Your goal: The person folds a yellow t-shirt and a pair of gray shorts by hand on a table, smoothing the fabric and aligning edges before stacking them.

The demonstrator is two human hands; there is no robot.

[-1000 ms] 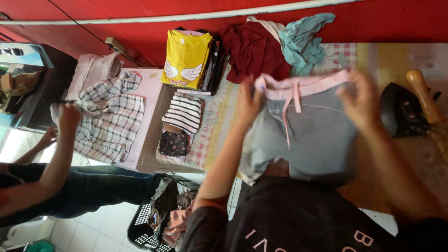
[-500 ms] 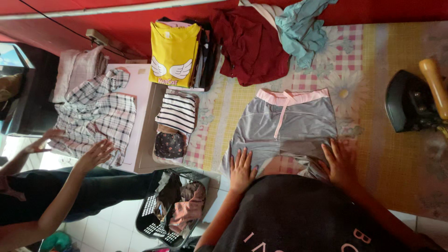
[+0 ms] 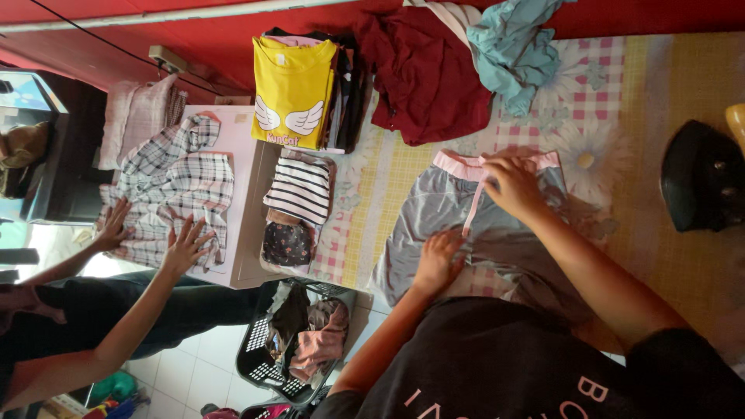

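Grey shorts (image 3: 450, 225) with a pink waistband and a pink drawstring are laid flat on the checked cloth (image 3: 597, 77) that covers the tabletop, directly in front of the person. The left hand (image 3: 438, 260) is pressed flat on the lower part of the shorts, fingers spread. The right hand (image 3: 512, 185) is set on the waistband, where the drawstring appears to be pinched between its fingertips; the grip is partly hidden by the hand itself. A black iron (image 3: 702, 186) is seen near the right edge, well apart from the shorts. Beyond the shorts, a dark red garment (image 3: 427, 77) and a teal garment (image 3: 512, 46) are heaped, and a folded yellow shirt (image 3: 293, 93) is stacked on dark clothes. A folded striped top (image 3: 301, 190) is placed to the left. At the far left, a plaid shirt (image 3: 171, 194) is being flattened by another person's two hands (image 3: 186, 247), both open. A black laundry basket (image 3: 299, 341) with clothes stands on the tiled floor below.
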